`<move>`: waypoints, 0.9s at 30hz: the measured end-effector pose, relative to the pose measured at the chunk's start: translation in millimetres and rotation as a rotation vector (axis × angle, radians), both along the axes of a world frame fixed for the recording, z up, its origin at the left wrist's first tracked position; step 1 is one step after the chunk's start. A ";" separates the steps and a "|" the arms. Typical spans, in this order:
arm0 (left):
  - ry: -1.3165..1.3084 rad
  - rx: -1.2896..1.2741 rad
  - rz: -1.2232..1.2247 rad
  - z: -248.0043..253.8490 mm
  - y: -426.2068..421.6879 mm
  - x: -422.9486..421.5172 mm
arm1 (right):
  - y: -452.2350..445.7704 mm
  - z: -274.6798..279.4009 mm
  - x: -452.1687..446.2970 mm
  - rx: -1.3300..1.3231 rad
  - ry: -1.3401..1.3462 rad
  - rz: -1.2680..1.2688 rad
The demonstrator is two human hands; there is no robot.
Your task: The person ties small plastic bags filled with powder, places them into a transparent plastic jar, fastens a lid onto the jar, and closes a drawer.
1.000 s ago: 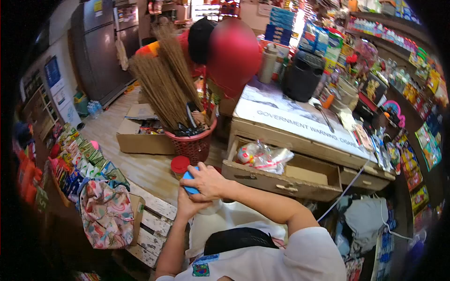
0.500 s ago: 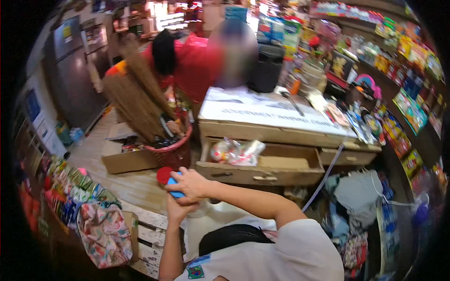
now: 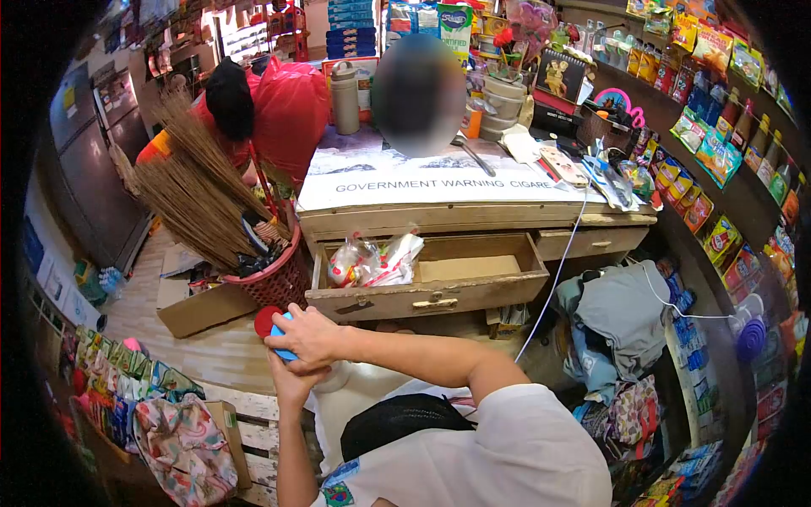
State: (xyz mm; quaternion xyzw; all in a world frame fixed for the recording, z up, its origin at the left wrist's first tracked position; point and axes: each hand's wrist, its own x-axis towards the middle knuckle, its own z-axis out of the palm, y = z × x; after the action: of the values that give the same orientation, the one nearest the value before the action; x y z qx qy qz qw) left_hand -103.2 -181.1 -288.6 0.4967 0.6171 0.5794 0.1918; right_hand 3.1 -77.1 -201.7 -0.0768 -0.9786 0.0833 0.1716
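Note:
My right hand (image 3: 307, 339) is closed over a small bright blue object (image 3: 280, 336), its fingers bent across the top. Just beneath it, my left hand (image 3: 292, 378) is closed too, and the two hands touch. What the left fingers grip is mostly hidden by the right hand. A round red piece (image 3: 267, 321) shows beside the blue object; whether they are joined I cannot tell. Behind the wrists, part of a clear, jar-like container (image 3: 334, 377) is visible, largely covered by my arms.
An open wooden drawer (image 3: 427, 297) holding plastic-wrapped items juts from the counter (image 3: 363, 190). Left of it stands a red basket (image 3: 272, 279) with stick brooms (image 3: 198, 182). A slatted white bench (image 3: 258, 439) is below. Packed shelves (image 3: 718, 169) line the right; a person bends behind the brooms.
The camera view has shifted, so the counter and drawer sit further left and the picture is sharper. Both hands keep nearly the same grip on the blue object.

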 end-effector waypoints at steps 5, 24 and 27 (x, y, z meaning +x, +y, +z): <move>-0.082 0.025 -0.040 -2.1 6.3 -3.1 | 1.2 -5.3 -8.4 0.031 0.009 -0.055; -0.758 -0.094 0.100 -72.8 -53.9 -12.0 | 10.3 25.8 5.5 -0.156 -0.147 0.068; -0.829 -0.066 0.134 -78.4 -56.9 -17.3 | 6.9 29.5 5.9 -0.157 -0.158 0.081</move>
State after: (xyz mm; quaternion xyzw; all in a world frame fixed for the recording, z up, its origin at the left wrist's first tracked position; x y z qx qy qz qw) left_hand -120.5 -238.0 -367.0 0.1739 0.5367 0.7214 0.4017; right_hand 9.1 -70.1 -172.1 -0.0568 -0.9819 0.1601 0.0841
